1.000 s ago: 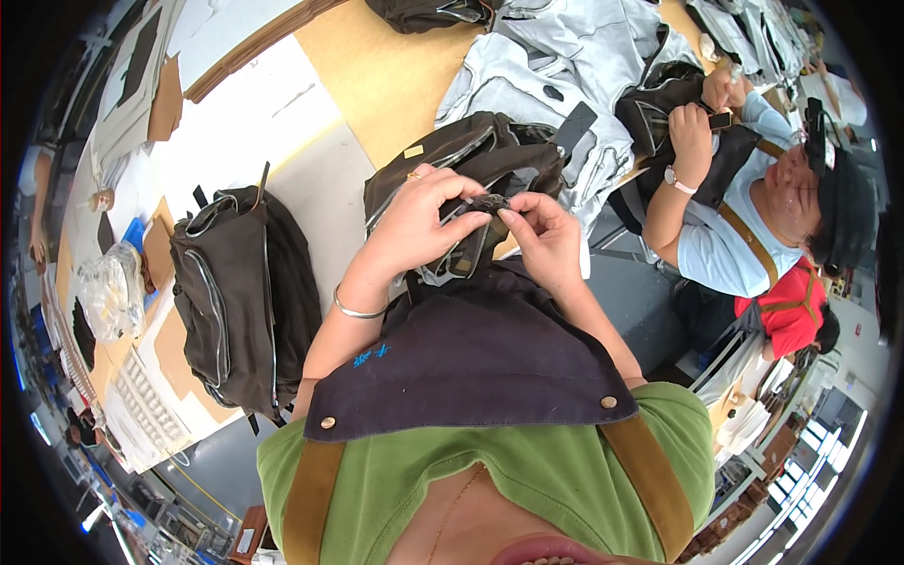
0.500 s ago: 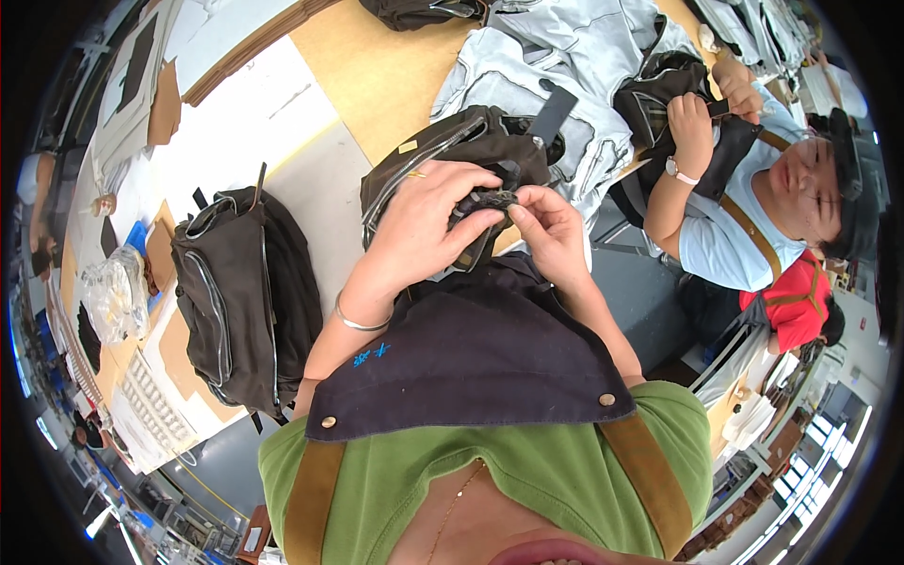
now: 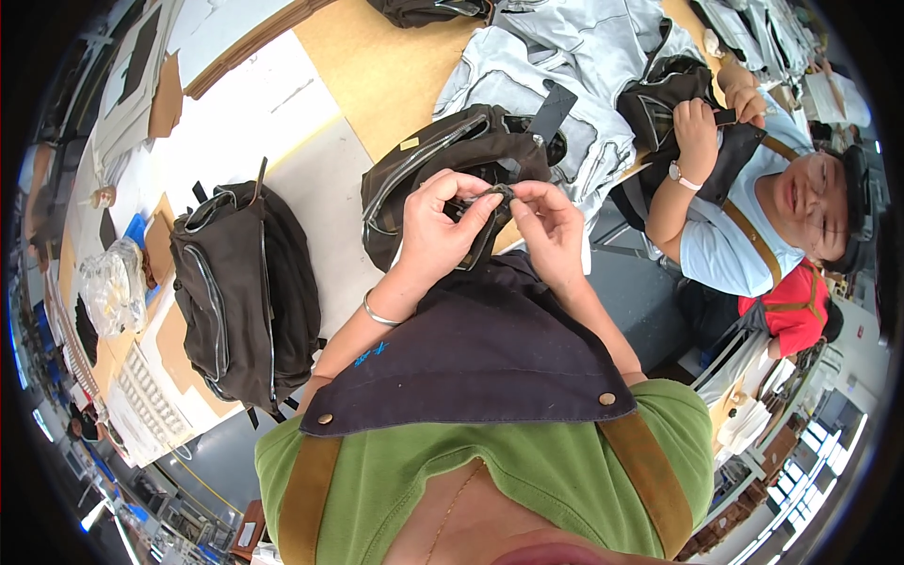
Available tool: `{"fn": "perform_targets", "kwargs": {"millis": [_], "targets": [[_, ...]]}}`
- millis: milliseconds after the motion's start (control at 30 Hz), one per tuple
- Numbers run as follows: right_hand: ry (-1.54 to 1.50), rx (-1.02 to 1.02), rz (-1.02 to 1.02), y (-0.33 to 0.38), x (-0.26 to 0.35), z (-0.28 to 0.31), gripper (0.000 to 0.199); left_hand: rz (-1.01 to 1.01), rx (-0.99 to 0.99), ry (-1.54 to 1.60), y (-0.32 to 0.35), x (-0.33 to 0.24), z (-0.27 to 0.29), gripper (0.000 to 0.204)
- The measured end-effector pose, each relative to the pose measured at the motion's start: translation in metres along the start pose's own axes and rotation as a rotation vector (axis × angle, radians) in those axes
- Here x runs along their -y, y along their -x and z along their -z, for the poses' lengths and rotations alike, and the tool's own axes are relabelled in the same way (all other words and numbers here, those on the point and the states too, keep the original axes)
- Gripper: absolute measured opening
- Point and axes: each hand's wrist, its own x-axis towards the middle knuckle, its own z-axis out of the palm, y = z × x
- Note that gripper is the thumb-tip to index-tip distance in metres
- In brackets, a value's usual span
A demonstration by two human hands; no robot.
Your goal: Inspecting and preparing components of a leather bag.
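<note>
A dark brown backpack (image 3: 395,184) with pale-edged zips lies on the table in front of me. Over its near side, my left hand (image 3: 438,231) and my right hand (image 3: 549,231) meet, fingertips almost touching. Both pinch a small dark bunched piece (image 3: 499,194), perhaps strap or fabric; its exact kind is hidden by the fingers. A dark flat tab (image 3: 553,111) sticks up from the backpack's far right side. To my left stands a second dark brown backpack (image 3: 250,292) with a long zip.
Grey-white cloth pieces (image 3: 527,61) are heaped beyond the backpack. At right, a co-worker (image 3: 744,217) handles another dark bag (image 3: 664,99). A clear plastic bag (image 3: 113,287) and cardboard sheets (image 3: 169,99) lie on the left. Another dark bag (image 3: 424,9) sits at the far edge.
My left hand has shifted slightly right and down, turning closer to my right hand. Both hands still pinch the dark bunched piece. The co-worker's head has tilted.
</note>
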Motion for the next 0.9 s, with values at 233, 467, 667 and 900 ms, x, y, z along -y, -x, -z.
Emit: {"fn": "perform_targets", "kwargs": {"millis": [233,467,667,900], "targets": [[-0.008,-0.033,-0.01,-0.001,-0.004,-0.004,0.01,0.09,0.045,0.204,0.004,0.016,-0.002,0.014],[0.058,-0.011,0.058,-0.002,-0.001,-0.006,0.01,0.156,0.108,0.44,0.003,0.004,0.004,0.022],[0.061,-0.031,0.063,-0.002,-0.002,-0.004,0.01,0.056,0.129,0.278,0.004,0.007,0.004,0.016],[0.026,-0.042,0.046,0.0,0.005,-0.008,0.011,0.095,0.027,0.253,0.007,0.015,-0.002,0.01]]}}
